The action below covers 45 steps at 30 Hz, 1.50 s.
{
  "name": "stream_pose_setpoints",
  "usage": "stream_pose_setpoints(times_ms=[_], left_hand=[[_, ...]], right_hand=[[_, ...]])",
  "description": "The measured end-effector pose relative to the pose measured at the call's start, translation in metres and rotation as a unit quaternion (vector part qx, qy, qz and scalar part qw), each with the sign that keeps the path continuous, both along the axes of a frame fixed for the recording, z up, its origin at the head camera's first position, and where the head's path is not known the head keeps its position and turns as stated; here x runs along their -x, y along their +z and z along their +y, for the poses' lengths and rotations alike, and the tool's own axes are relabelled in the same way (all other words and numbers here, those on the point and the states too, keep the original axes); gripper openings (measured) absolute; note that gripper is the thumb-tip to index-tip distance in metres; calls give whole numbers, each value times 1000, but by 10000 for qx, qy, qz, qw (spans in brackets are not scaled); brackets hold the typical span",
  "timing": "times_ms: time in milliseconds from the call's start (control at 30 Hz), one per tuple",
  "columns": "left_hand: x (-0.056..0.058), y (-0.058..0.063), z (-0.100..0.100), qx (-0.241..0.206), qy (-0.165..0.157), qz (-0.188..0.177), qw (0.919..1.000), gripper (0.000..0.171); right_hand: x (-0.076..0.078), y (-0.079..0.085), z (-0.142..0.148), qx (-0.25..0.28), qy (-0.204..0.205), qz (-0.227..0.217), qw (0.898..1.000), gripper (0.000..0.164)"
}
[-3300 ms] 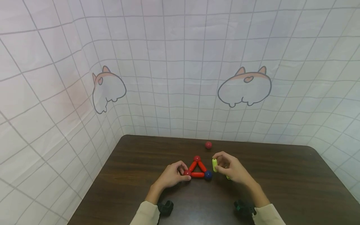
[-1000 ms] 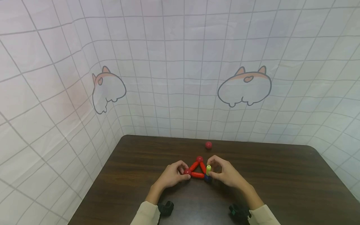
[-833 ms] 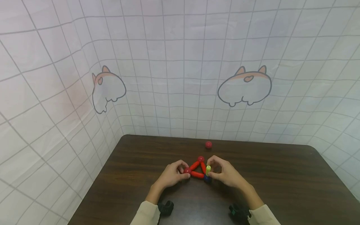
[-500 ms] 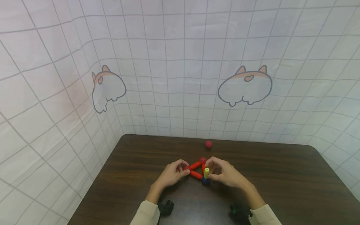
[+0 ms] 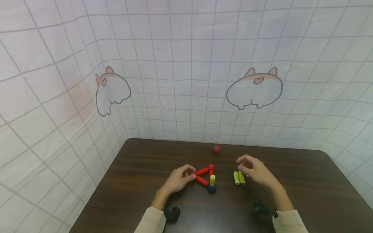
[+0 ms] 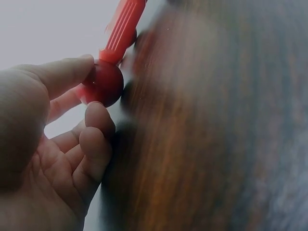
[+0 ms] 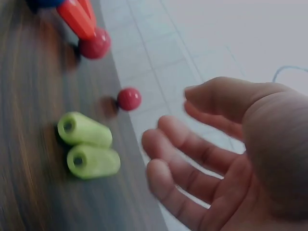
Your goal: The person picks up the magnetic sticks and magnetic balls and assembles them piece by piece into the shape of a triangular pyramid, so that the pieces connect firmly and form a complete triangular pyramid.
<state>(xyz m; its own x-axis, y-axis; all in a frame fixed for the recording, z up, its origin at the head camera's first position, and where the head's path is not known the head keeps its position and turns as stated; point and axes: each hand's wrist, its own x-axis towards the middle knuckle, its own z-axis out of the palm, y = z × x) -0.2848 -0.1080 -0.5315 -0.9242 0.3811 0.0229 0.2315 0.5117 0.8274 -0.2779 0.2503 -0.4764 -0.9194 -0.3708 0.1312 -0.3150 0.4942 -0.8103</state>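
I am at a dark wood-grain table (image 5: pixel 209 210) in what looks like a screened-off recording corner; whether a home or a lab lies beyond, I cannot tell. White checked sheeting (image 5: pixel 186 48) printed with cartoon animals (image 5: pixel 254 92) hangs round the back and sides, and I wear dark wrist cameras (image 5: pixel 172 215).

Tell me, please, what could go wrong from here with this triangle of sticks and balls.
The upright green stick on the blue ball has no hand steadying it, so a bump might tip it. The left hand grips the red corner ball, so a tug could shift the whole triangle. The loose red ball sits near the far edge of the table and may roll if knocked.
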Motion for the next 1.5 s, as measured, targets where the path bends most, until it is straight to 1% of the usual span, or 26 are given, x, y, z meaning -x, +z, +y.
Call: stream_pose_setpoints(times_ms=[100, 300, 433, 533, 700, 867, 967, 1100, 1233, 1300, 1500], left_hand=[[0, 1, 0, -10, -1, 1, 10000, 29], [-1, 4, 2, 77, 22, 31, 10000, 29], [-1, 4, 2, 49, 4, 132, 9999, 26], [0, 4, 2, -20, 5, 181, 9998, 24], [1, 2, 2, -137, 5, 243, 9996, 20], [0, 2, 1, -234, 83, 268, 9993, 19], [0, 2, 2, -249, 136, 252, 9993, 17], [0, 2, 2, -218, 129, 229, 9994, 15], [-1, 3, 2, -144, 165, 158, 9996, 19], [-1, 4, 2, -113, 167, 185, 9996, 21], [-1, 4, 2, -105, 121, 283, 9995, 26]], right_hand=[[1, -2, 9, -165, 53, -203, 9996, 27], [5, -14, 17, -642, 101, -631, 9959, 29], [4, -20, 16, -843, -53, -865, 9927, 30], [3, -23, 15, -921, -227, -944, 9910, 31], [2, -25, 16, -954, -398, -980, 9898, 30], [3, -25, 19, -991, -517, -1008, 9886, 28], [3, -24, 21, -1042, -559, -999, 9879, 28], [4, -24, 21, -1069, -587, -978, 9877, 30], [4, -24, 18, -1111, -615, -992, 9869, 38], [4, -24, 17, -1149, -663, -1025, 9858, 41], [4, -24, 16, -1260, -779, -1048, 9834, 38]])
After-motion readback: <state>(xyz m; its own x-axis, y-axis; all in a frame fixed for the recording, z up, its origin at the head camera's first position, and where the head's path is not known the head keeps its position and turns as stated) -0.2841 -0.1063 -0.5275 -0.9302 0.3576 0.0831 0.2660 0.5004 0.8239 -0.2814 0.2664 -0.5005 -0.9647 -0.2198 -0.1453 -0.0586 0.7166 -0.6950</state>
